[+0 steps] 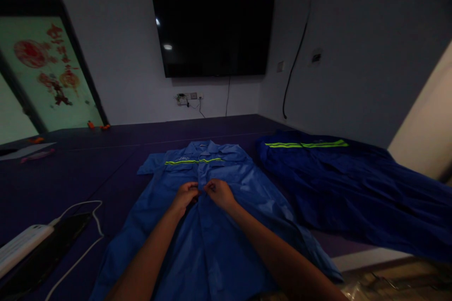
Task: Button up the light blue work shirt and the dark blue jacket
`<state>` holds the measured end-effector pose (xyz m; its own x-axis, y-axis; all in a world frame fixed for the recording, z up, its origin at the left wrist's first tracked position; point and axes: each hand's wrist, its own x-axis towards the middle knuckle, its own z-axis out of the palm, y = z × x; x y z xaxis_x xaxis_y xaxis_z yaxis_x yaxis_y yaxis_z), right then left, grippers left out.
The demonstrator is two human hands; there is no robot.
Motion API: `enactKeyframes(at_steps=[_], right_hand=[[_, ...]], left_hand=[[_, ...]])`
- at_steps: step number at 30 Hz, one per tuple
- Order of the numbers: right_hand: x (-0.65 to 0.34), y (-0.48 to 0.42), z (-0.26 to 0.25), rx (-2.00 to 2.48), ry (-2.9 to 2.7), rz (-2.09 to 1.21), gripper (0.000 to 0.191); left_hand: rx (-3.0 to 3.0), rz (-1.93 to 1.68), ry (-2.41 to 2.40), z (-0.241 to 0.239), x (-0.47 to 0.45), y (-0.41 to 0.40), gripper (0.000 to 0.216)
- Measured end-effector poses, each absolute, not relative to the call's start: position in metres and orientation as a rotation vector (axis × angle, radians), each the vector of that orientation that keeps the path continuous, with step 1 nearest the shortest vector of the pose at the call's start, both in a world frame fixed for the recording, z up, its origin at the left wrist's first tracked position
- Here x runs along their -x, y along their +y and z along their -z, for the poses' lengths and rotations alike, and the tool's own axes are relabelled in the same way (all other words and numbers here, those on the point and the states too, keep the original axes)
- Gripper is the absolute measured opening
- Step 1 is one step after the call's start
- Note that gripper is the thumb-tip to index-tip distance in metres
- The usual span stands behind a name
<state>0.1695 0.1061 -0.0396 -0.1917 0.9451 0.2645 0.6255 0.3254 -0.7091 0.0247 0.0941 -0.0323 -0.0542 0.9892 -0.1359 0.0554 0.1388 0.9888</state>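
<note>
**Both hands pinched at the front of a blue work shirt**

Two bare forearms come up from the bottom edge of the frame and meet at its centre. There the left hand (pixel 184 196) and the right hand (pixel 219 193) sit almost knuckle to knuckle on the shirt (pixel 212 254). The fingers of each are curled in and nipped on the cloth along the shirt's front opening, just below its yellow-green reflective stripe (pixel 194 161).

The shirt lies flat and face up on the dark purple desk (pixel 70 169), with its collar towards the far wall and its hem towards the camera.

A darker blue garment (pixel 353 188) is spread out to the right of the frame, close beside the shirt.

At the lower left, a white power strip (pixel 21 244) lies next to a flat dark device (pixel 60 240), and a white cable (pixel 88 207) loops around them.

A black television (pixel 213 35) hangs on the wall at the upper centre, above a wall socket (pixel 189 97). Red paper cut-outs (pixel 52 70) show on the glass at the upper left.
</note>
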Motion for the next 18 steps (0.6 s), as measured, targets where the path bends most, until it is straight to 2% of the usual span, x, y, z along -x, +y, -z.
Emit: enactKeyframes(at_steps=[6,18], right_hand=[[-0.1686,0.1081,0.0424,1.373,-1.912,-0.632,0.018],[-0.1682,0.1076,0.0416,1.421,-1.928,-0.593,0.019]], left_hand=[[-1.14,-1.139,1.396,0.0362,-0.0249,0.0968,0.04],[-1.162,-1.167,1.358,0.0383,-0.0267,0.0981,0.037]])
